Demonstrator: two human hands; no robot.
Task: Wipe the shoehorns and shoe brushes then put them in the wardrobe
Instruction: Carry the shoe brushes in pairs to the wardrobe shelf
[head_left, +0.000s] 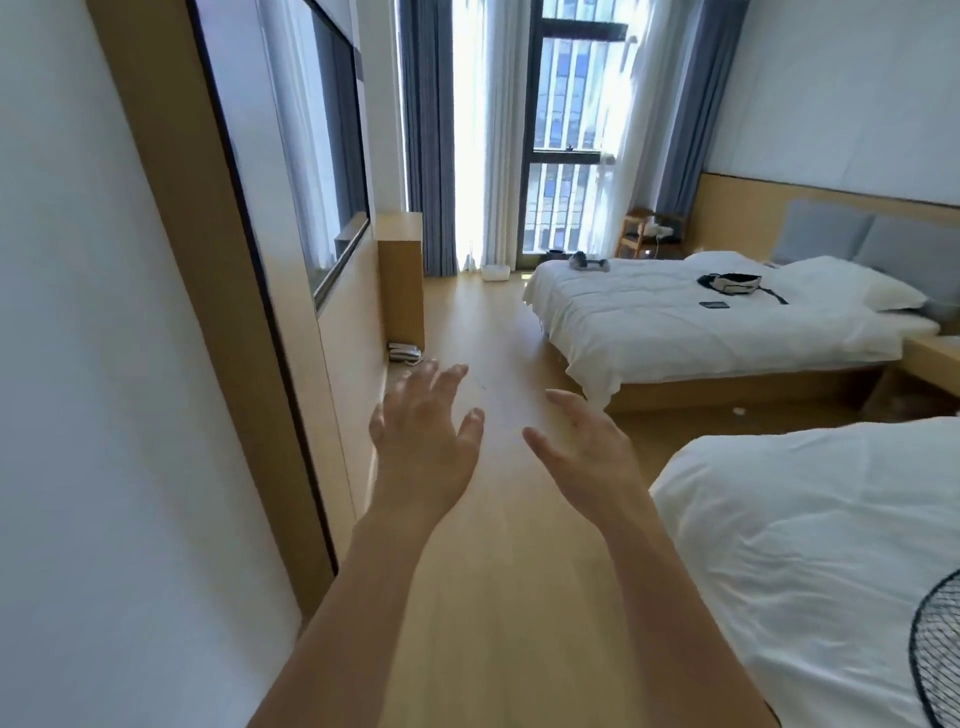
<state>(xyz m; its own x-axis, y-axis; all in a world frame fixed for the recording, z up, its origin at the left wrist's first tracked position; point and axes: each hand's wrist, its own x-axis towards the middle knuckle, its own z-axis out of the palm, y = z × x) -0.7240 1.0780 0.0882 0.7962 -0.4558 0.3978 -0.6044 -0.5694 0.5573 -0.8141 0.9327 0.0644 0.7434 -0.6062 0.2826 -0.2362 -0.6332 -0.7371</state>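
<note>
Shoehorns and brushes appear nowhere; left hand (423, 441) and right hand (587, 457) hang empty, fingers spread apart, over the floor (493, 597). No readable writing.

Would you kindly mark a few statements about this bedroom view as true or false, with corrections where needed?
1. Both hands are empty. True: the left hand and right hand are open, holding nothing.
2. A bag lies on the far bed. True: a black-and-white bag rests on the far bed.
3. The floor is carpeted. False: the floor is light wood.
4. The curtains fully cover the window. False: the grey curtains are drawn apart, showing the window.
5. A shoe brush is in the right hand. False: none is visible there.
</note>
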